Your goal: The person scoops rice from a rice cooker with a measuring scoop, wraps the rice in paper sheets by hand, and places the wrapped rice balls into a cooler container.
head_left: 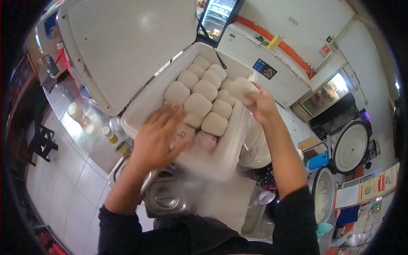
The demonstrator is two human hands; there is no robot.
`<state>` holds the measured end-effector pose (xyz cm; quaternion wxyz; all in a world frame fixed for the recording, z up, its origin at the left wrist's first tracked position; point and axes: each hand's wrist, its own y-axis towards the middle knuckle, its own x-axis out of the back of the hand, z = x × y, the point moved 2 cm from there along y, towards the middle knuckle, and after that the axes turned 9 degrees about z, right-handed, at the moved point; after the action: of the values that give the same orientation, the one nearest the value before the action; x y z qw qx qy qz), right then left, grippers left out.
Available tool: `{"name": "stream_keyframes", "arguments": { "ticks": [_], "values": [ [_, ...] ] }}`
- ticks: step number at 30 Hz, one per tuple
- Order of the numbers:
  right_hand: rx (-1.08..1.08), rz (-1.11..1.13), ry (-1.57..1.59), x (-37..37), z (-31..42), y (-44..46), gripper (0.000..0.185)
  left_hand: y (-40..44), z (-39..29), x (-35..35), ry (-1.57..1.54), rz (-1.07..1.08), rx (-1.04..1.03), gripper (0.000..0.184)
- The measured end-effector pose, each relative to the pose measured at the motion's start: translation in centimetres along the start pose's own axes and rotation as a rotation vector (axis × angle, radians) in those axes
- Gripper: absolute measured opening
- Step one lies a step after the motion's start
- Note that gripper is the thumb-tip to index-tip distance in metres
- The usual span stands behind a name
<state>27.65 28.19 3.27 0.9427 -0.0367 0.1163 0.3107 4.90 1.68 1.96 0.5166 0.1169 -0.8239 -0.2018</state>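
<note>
A white cooler box (pixel 236 146) stands in front of me, filled with rows of white rounded packets (pixel 198 106). They look wrapped, and a printed packet (pixel 207 140) at the near end carries red marks. My right hand (pixel 263 103) grips one white packet (pixel 242 90) between thumb and fingers, raised over the box's right side. My left hand (pixel 159 136) is over the near left part of the box with its fingers spread, on or just above the packets; contact is unclear. It hides some of them.
The cooler's open lid (pixel 136 46) rises at the left. Steel pans with a lid (pixel 165 197) and a blurred pale sheet (pixel 225 199) lie nearest me. At right stands a large pot of rice (pixel 324 193). Small jars (pixel 109 135) sit on the steel counter at left.
</note>
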Motion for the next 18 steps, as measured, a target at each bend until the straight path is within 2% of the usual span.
{"name": "stream_keyframes", "arguments": {
  "ticks": [2, 5, 8, 10, 13, 16, 18],
  "values": [
    [-0.062, -0.129, -0.099, 2.1, -1.1, 6.2, 0.058, 0.1, -0.5, -0.3, 0.002, 0.014, 0.111, 0.058],
    [-0.151, -0.302, -0.39, 5.0, -3.8, 14.9, 0.065, 0.4, -0.6, 0.0, 0.032, -0.001, 0.115, 0.056],
    [-0.356, -0.461, -0.695, 9.4, -7.0, 21.6, 0.056, 0.6, -0.3, 0.2, 0.014, 0.03, 0.123, 0.058],
    [-0.42, -0.382, -0.632, 13.2, -8.9, 24.7, 0.047, 0.7, -0.1, 0.1, 0.003, 0.053, 0.134, 0.06],
    [-0.419, -0.336, -1.013, 13.2, -9.4, 24.6, 0.033, 0.8, -0.3, -0.1, -0.009, 0.042, 0.132, 0.058],
    [-0.34, 0.093, -2.113, 5.7, -7.0, 20.9, 0.03, 0.8, -0.1, -0.3, -0.002, 0.007, 0.132, 0.057],
    [-0.129, -0.071, -2.185, 3.4, -5.8, 18.6, 0.024, 0.7, -0.2, -0.3, 0.005, -0.004, 0.136, 0.058]
  ]
}}
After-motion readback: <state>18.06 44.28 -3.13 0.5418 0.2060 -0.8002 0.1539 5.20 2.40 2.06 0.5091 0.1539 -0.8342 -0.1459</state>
